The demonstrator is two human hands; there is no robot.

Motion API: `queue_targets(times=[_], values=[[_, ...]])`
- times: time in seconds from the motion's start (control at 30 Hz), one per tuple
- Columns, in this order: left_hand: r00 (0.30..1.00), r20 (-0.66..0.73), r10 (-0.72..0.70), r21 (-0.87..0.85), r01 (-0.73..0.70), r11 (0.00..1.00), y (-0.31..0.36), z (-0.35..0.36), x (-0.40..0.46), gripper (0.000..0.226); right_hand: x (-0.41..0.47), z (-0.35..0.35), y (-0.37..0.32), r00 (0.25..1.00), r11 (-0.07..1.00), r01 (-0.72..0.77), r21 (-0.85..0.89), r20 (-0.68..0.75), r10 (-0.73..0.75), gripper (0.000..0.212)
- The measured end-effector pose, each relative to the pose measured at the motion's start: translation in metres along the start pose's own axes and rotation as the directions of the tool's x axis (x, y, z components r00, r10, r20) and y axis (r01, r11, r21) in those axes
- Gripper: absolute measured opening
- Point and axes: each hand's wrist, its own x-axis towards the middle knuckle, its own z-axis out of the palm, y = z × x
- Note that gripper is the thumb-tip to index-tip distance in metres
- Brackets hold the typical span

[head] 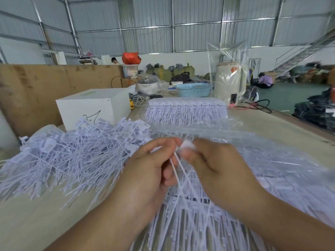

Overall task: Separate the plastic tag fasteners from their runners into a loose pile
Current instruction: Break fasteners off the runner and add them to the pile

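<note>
Both sets of fingers meet over one white tag fastener [176, 161]. The right hand [215, 165] pinches its blurred head between thumb and fingertips, and the left hand [152, 169] curls round its thin stems just beside. Under and right of the fingers lie sheets of fasteners on runners [190, 223]. Left of the fingers spreads the loose pile [72, 156] on the table [27, 223]. Beyond the fingers sits another runner stack [186, 110], a white box [94, 105] to its left.

no readable text (only a black scribble on the white box [90, 105])
</note>
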Motion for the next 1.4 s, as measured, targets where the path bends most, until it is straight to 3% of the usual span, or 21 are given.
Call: queue_targets(times=[0.1, 0.2, 0.27, 0.33, 0.43, 0.6, 0.73, 0.83, 0.9, 0.97, 1.07, 1.17, 1.23, 1.4], values=[[0.999, -0.027, -0.04, -0.111, 0.037, 0.993, 0.006, -0.012, 0.005, 0.014, 0.005, -0.013, 0.005, 0.987, 0.985, -0.057, 0.161, -0.14, 0.08, 0.043], [0.999, 0.017, -0.034, 0.03, 0.033, 0.999, 0.007, -0.021, 0.009, 0.015, 0.001, -0.016, 0.008, 0.997, 0.989, -0.015, 0.147, 0.083, 0.003, 0.031], [0.996, 0.084, -0.03, 0.152, 0.017, 0.988, 0.003, -0.018, 0.005, 0.018, -0.003, -0.01, 0.004, 0.971, 0.995, 0.056, 0.085, 0.228, -0.074, 0.031], [0.988, 0.15, -0.028, 0.243, -0.009, 0.97, 0.0, -0.012, 0.0, 0.016, -0.004, -0.007, -0.002, 0.947, 0.985, 0.166, -0.037, 0.283, -0.149, 0.044], [0.98, 0.197, 0.018, 0.312, -0.08, 0.947, 0.003, -0.008, -0.003, 0.016, -0.004, -0.012, -0.011, 0.945, 0.941, 0.275, -0.196, 0.235, -0.228, 0.052], [0.978, 0.208, 0.029, 0.243, -0.08, 0.967, 0.011, -0.01, -0.007, 0.034, -0.006, -0.016, -0.024, 0.918, 0.847, 0.394, -0.357, 0.191, -0.347, 0.052], [0.951, 0.304, 0.05, 0.309, -0.148, 0.939, 0.013, -0.013, -0.008, 0.032, -0.004, -0.016, -0.026, 0.941, 0.904, 0.305, -0.301, 0.241, -0.237, 0.074], [0.955, 0.283, 0.084, 0.364, -0.188, 0.912, 0.012, -0.013, -0.004, 0.017, -0.006, -0.015, -0.009, 0.949, 0.978, 0.167, -0.121, 0.29, -0.126, 0.08], [0.965, 0.238, 0.113, 0.361, -0.196, 0.912, 0.013, -0.016, -0.001, 0.011, -0.003, -0.019, -0.004, 0.942, 0.995, 0.102, -0.007, 0.322, -0.095, 0.062], [0.974, 0.198, 0.113, 0.362, -0.18, 0.914, 0.016, -0.02, 0.002, 0.016, -0.002, -0.023, -0.001, 0.939, 0.996, 0.032, 0.087, 0.339, -0.059, 0.023], [0.977, 0.205, 0.055, 0.365, -0.128, 0.922, 0.016, -0.021, 0.002, 0.03, 0.0, -0.024, 0.002, 0.923, 0.987, -0.043, 0.153, 0.384, -0.019, 0.036], [0.986, 0.163, -0.026, 0.263, -0.018, 0.965, 0.012, -0.016, 0.001, 0.034, 0.003, -0.024, 0.002, 0.913, 0.959, -0.136, 0.251, 0.408, 0.022, 0.026], [0.988, 0.123, -0.092, 0.14, 0.074, 0.987, 0.011, -0.013, 0.001, 0.029, 0.003, -0.021, 0.003, 0.924, 0.957, -0.148, 0.251, 0.379, 0.043, 0.031], [0.996, 0.037, -0.081, -0.105, 0.084, 0.991, 0.005, 0.001, 0.0, 0.02, 0.0, -0.008, -0.003, 0.989, 0.943, -0.129, 0.307, 0.114, 0.098, 0.028]])
